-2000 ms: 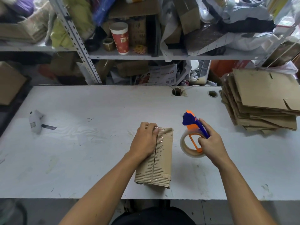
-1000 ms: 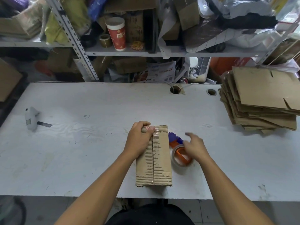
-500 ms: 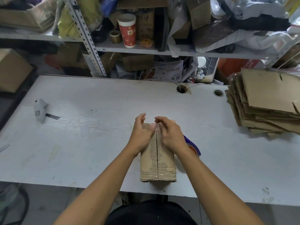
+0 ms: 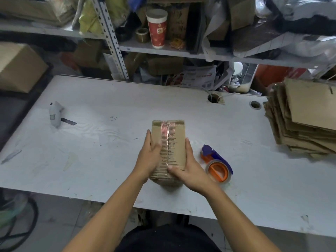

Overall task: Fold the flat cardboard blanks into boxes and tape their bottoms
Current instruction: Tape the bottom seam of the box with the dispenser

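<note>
A small folded cardboard box (image 4: 174, 140) stands bottom-up near the front middle of the white table (image 4: 109, 142), with clear tape along its centre seam. My left hand (image 4: 149, 157) holds its left side, thumb lying on the top face. My right hand (image 4: 189, 170) holds the right side, its thumb pressing the tape near the seam's near end. The orange and blue tape dispenser (image 4: 217, 164) lies on the table just right of my right hand. A stack of flat cardboard blanks (image 4: 305, 120) sits at the table's right edge.
A white box cutter (image 4: 56, 113) with its blade out lies at the left of the table. Two cable holes (image 4: 214, 98) sit near the back edge. Cluttered metal shelves (image 4: 163, 50) stand behind the table. A cardboard box (image 4: 18, 66) sits off the left side.
My right hand put the tape dispenser down on the table and came to the box. Both hands slid from the far end of the seam back to the box's sides.
</note>
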